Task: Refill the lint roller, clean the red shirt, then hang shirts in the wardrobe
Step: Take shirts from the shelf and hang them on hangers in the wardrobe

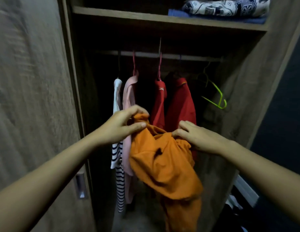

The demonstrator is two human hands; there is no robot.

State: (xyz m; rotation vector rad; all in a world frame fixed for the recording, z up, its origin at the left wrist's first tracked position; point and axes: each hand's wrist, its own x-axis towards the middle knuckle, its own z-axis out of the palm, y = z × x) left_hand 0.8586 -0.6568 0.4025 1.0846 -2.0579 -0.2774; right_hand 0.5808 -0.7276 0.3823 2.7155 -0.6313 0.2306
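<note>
In front of wardrobe (pixel 243 114), below rail (pixel 192 58): orange shirt (pixel 164 166), bunched, hanging from both hands.
Left hand (pixel 120 127): fingers curled, thumb and forefinger pinching upper fold of orange shirt.
Right hand (pixel 197 138): fingers curled into fabric edge, gripping it.
Hanging from rail, left to right: striped shirt (pixel 118 164), pink shirt (pixel 129 97), red shirt (pixel 160 101), second red shirt (pixel 181 101).
Green hanger (pixel 216 96): bare, at right end of rail.
Shelf (pixel 162 18) above rail: folded patterned blanket (pixel 226 5) at right.

Both arms reach forward, left hand (pixel 119 126) and right hand (pixel 197 138) gripping the orange shirt (pixel 159 164).
</note>
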